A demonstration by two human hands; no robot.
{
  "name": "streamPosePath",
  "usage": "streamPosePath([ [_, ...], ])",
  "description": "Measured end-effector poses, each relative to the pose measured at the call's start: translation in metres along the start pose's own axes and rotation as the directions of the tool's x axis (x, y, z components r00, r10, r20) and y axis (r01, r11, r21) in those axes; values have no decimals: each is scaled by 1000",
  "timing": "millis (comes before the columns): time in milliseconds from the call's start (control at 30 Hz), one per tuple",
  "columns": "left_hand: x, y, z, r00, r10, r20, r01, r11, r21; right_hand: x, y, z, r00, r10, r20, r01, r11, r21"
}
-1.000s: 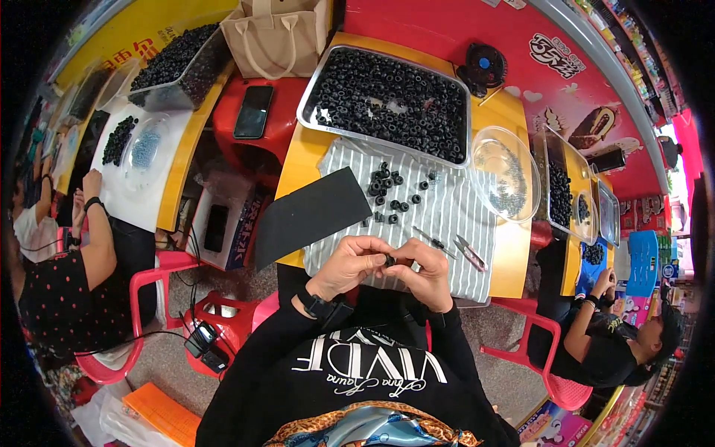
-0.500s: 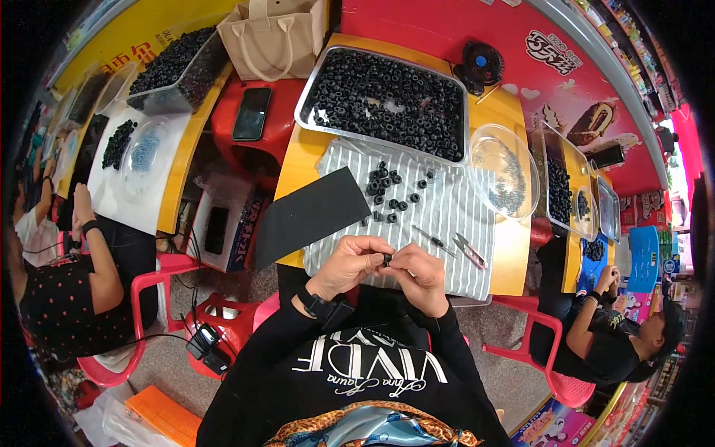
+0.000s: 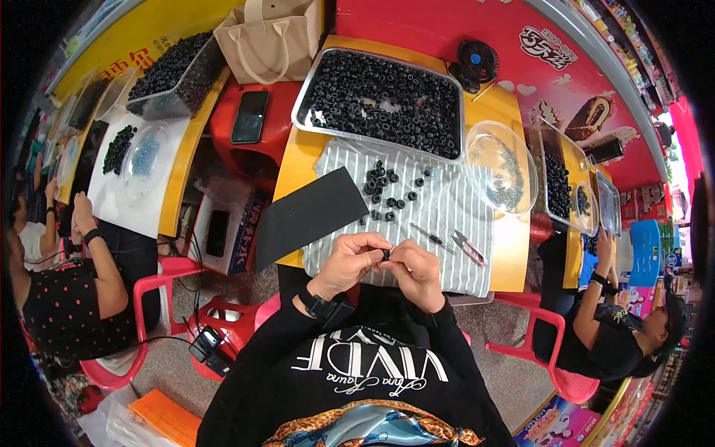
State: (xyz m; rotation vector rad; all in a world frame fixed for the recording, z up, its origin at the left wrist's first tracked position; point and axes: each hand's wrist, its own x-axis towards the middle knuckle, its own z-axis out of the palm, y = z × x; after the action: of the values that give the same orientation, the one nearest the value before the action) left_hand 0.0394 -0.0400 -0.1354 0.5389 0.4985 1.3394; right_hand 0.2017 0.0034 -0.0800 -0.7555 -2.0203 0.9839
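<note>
Holding a small black ring (image 3: 385,255), mostly hidden by fingertips, above the near part of a striped cloth (image 3: 465,212); taking it as the clock's centre, with 12 straight away from the body. Clamping it from 9 o'clock between thumb and forefinger of the left hand (image 3: 350,267); pinching at it from 3 with thumb and forefinger of the right hand (image 3: 415,273) together. Cannot tell whether also gripping something finer there. Likely to handle as very light, fairly firm, perhaps rubbery: hard to crush, easy to drop. Best taken by opposite sides of the outer wall, leaving the hole free. Nearby, showing at 12, loose black rings (image 3: 390,202); between 2 and 3, a slim pointed tool (image 3: 433,238); at 3, past the right hand, small snips (image 3: 469,248); at 10, a flat black sheet (image 3: 316,214). Farther out, at 12, a shallow tray (image 3: 306,89) of similar rings; between 1 and 2, a clear round tub (image 3: 490,151); at 1, a small fan (image 3: 477,59).
</note>
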Motion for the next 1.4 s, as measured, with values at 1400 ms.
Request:
streamPosePath([
  [1400, 12, 23, 6, 977, -208, -56, 204, 977, -68, 0, 27, 1, 989, 77, -126, -80, 997, -18],
])
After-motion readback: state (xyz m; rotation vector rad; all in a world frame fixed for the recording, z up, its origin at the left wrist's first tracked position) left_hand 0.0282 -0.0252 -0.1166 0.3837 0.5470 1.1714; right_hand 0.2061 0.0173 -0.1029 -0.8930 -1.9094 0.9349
